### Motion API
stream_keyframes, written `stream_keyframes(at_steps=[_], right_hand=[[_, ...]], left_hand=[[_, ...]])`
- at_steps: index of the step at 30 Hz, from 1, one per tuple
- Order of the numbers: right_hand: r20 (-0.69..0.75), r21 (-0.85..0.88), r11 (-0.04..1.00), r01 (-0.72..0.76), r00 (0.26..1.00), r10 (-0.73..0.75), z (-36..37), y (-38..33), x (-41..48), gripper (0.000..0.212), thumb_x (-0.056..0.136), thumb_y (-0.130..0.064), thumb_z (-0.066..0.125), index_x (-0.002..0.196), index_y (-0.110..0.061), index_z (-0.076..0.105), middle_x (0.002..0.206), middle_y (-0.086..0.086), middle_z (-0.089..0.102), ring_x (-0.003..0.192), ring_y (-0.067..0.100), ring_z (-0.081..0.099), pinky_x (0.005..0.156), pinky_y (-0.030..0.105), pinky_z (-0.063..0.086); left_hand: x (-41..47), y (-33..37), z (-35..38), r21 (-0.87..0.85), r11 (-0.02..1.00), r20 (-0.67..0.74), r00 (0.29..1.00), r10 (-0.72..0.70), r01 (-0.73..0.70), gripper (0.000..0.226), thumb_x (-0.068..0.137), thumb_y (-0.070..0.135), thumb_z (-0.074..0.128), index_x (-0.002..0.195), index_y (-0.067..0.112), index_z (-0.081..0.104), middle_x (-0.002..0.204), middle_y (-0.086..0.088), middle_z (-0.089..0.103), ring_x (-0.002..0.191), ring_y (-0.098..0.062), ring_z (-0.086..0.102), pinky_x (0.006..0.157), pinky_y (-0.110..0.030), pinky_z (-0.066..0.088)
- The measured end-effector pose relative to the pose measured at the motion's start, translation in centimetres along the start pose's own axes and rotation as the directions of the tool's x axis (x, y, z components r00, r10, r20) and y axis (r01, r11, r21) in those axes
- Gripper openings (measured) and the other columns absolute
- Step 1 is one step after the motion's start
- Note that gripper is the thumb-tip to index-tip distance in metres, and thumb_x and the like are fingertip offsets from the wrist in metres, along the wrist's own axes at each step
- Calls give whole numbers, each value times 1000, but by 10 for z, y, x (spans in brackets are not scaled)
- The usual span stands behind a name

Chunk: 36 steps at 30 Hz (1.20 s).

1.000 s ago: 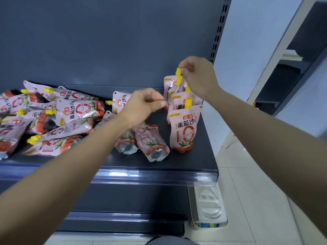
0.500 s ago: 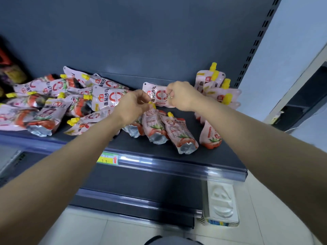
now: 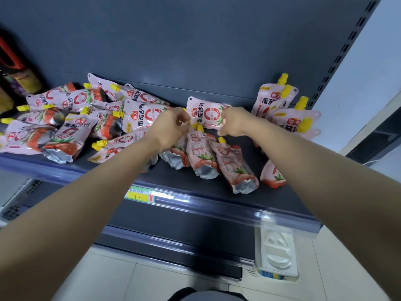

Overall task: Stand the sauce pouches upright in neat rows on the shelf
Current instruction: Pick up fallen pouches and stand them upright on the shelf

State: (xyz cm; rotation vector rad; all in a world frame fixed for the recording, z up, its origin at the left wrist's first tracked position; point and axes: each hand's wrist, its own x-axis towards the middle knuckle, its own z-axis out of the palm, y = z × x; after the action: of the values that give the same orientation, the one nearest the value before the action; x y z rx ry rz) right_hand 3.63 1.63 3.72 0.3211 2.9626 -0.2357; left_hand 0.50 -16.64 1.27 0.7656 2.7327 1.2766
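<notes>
Three flat pouches [image 3: 202,155] lay mid-shelf, spouts toward the far side and silver bottoms toward the near edge of the shelf [image 3: 195,185]. The left hand [image 3: 171,127] had its fingers curled, with thumb and forefinger pinching at a yellow cap [image 3: 194,125]. Which of the three pouches that cap belonged to couldn't be told. The right hand [image 3: 235,122] was just to the right, fingers curled downward over a sideways pouch [image 3: 206,115] lying against the back panel. Its knuckles hid whether it gripped anything. A cluster of standing pouches [image 3: 274,101] sat at the far right, leaning a bit, with one more upright pouch [image 3: 272,175] nearer the front. A messy pile [image 3: 65,131] filled the left side, all lying down.

The step in hand looked like picking up a flat pouch to stand it. To do it well, I'd lift by the cap so the heavy bottom hangs straight, then set the folded base flat on bare shelf just left of the standing cluster, label facing near. Press down lightly to spread the base before letting go — soft pouches slump. The free hand should steady the leaning neighbours, since one nudge could topple the row. Keep each new pouch touching the one beside it so the line stays square.
</notes>
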Motion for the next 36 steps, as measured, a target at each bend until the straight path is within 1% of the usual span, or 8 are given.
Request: stream_keyframes(at_steps=[4,6,8,18,21,24,30,36], right_hand=[[-87,12,999,43,995,-42,-3,1,25,35,82,-19,66,114,-6,60,118,15,64,102,32,61,72,26,42],[-106,6,998,63,992,-62,-1,-2,38,40,83,-18,64,121,-7,57,125,14,61,112,33,58,87,31,49],[-115,-19,997,79,990,-81,3,-7,49,49,84,-21,64,130,-9,52,133,14,55,121,34,52,99,39,47],[-70,-86,996,38,997,-44,23,-32,104,62,89,-9,55,146,-15,31,151,9,33,138,33,32,111,50,34],[-134,-120,993,-12,991,-4,27,-41,115,55,90,-12,56,141,-10,36,146,12,36,135,33,33,108,47,32],[-167,-134,989,-65,985,42,28,-49,123,49,90,-18,58,135,-8,43,140,14,38,131,33,33,106,46,30],[-111,-189,979,-75,992,55,37,-51,133,42,86,-23,62,124,-7,54,136,15,39,127,34,34,105,46,30],[-55,-164,985,-46,998,38,44,-46,128,42,85,-18,61,124,-10,49,127,13,56,118,32,51,97,44,37]], left_hand=[[12,-4,-1,94,996,-27,1000,11,-8,21,83,11,64,103,8,60,96,-3,60,84,-19,55,71,-24,43],[16,-10,-3,115,993,-28,1000,10,-7,22,82,11,64,103,8,60,96,-2,59,85,-18,55,72,-23,41],[21,-17,-7,126,992,-19,1000,4,-1,23,81,11,65,104,9,60,98,-1,59,87,-18,55,75,-24,41],[50,-46,-22,139,987,126,990,63,-81,28,80,7,65,107,9,60,108,-8,61,97,-22,58,82,-26,46],[58,-54,-29,118,987,173,981,88,-110,27,81,4,64,107,7,59,106,-10,60,92,-23,58,71,-21,43],[66,-60,-32,138,980,200,974,111,-140,27,81,6,65,107,8,59,105,-9,59,90,-21,56,71,-19,39],[74,-66,-26,146,968,241,956,165,-203,28,79,8,67,106,12,60,98,0,53,85,-14,52,69,-16,36],[73,-62,-15,140,958,306,932,197,-249,25,80,13,68,104,13,62,99,2,55,84,-12,52,61,-6,35]])
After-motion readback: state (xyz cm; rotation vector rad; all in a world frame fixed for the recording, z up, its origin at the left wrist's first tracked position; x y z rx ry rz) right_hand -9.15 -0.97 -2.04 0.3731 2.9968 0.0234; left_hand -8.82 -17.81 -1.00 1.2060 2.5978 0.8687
